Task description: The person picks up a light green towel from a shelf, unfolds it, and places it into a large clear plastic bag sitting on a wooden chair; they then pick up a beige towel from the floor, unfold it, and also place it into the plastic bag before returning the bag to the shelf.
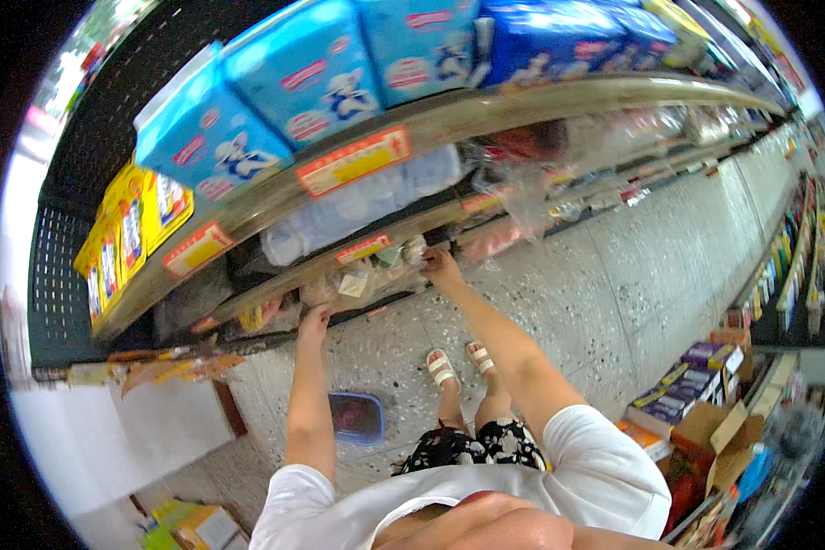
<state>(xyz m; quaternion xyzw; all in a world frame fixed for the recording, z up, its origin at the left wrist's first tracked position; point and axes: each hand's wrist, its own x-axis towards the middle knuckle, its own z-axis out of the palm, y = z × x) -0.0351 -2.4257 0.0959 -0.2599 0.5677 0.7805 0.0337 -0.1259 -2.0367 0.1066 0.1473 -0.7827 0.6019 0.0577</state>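
Both arms reach down to the lowest shelf of a store rack. My left hand [314, 322] is at the left end of a clear plastic-wrapped pack [354, 283], its fingers curled on the edge. At the right end of the same pack is my right hand [443, 269], with fingers bent against the plastic. A small pale label shows through or on the wrapping; the contents are blurred. Just above, an orange-edged price tag [362, 249] sits on the shelf lip. A pale blue plastic-wrapped pack [361, 206] lies on the shelf over it.
Light blue packs [302, 75] and dark blue packs [553, 41] line the upper shelf, beside yellow carded goods [132, 230]. On the speckled floor [543, 289] stands a blue-rimmed bin [357, 418] near my feet. Purple boxes [684, 385] and an opened carton [718, 433] are behind at right.
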